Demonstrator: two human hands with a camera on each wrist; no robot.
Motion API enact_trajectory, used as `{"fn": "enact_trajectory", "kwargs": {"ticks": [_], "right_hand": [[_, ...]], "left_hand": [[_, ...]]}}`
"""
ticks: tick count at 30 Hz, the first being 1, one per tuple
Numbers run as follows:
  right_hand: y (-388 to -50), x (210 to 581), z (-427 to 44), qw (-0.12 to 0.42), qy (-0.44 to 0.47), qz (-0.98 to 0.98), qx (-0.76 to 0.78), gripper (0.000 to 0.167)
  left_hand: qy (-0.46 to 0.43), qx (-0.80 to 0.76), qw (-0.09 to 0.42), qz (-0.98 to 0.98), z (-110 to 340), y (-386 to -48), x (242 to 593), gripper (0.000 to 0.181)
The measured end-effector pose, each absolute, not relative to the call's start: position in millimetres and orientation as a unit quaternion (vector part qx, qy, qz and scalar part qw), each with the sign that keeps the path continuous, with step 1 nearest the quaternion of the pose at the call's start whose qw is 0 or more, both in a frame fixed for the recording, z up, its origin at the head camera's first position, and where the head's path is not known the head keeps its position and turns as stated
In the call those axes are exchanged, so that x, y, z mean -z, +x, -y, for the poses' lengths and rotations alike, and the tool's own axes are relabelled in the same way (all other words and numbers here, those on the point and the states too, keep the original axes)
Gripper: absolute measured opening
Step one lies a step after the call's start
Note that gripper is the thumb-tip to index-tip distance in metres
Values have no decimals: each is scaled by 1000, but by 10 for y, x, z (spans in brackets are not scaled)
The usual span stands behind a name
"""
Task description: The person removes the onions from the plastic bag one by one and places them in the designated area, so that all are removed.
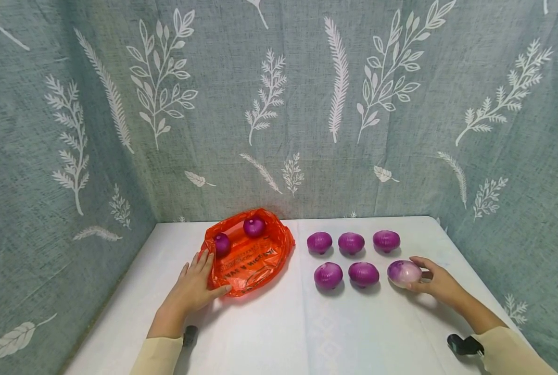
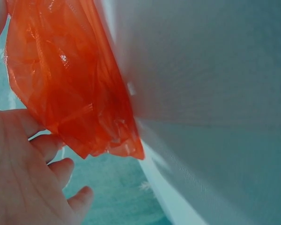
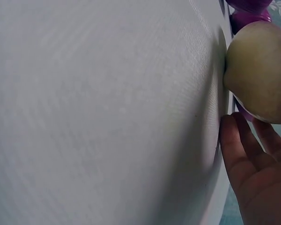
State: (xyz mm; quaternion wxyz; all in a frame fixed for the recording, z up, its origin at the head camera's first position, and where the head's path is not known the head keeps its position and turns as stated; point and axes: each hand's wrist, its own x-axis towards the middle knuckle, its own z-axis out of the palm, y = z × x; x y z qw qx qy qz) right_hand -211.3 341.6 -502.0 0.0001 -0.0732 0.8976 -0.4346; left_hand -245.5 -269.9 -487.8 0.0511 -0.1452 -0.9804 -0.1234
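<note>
Turnip (image 1: 403, 272), one, white with purple: positioned well to the right of the bag (image 1: 286, 245), between the thumb and index finger of the right hand (image 1: 440, 284). Right hand, one: fingers bent about the turnip, thumb at the side toward the person, index finger at the far side, spread only as wide as the vegetable itself; other fingers, in the right wrist view, lie below and beside it, just over the table (image 1: 260, 338). Whether the turnip bears its full weight on the table cannot be told. Left hand (image 1: 192, 284), one: at the bag's left edge, fingers extended and parted, thumb stretched along the near edge; in the left wrist view fingertips touch the plastic, without closing round it. Bag, one, red plastic, dark lettering: lying with its mouth spread wide. Onions, purple, two inside the bag: one (image 1: 222, 244) against its left wall, beside the left hand's fingertips; one (image 1: 254, 226) toward its far wall. Onions, purple, five, right of the bag: three in a far row (image 1: 351, 243), two in a near row (image 1: 328, 275), the turnip standing third in that near row, farthest from the bag. Curtain (image 1: 223, 182), grey-green, white leaf prints: behind the bag and to both sides.
</note>
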Motion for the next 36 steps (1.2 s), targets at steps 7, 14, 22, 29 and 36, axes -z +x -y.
{"fn": "enact_trajectory", "kwargs": {"ticks": [7,14,22,29,36], "right_hand": [[-2126,5030,-3429,9,-72,-898,434,81],[-2118,5025,-3426,8,-72,-896,439,83],[-2094,5005,-3413,8,-75,-896,438,85],[-2103,4881,-3454,-7,-93,-895,435,83],[-2129,4708,-3465,-21,-117,-890,440,77]], "left_hand": [[-143,122,49,981,2702,-2453,4881,111],[-142,121,46,981,2692,-2460,4870,111],[-140,121,44,982,2685,-2453,4866,112],[-143,120,47,981,2675,-2450,4859,111],[-144,128,50,980,2661,-2471,4859,111]]}}
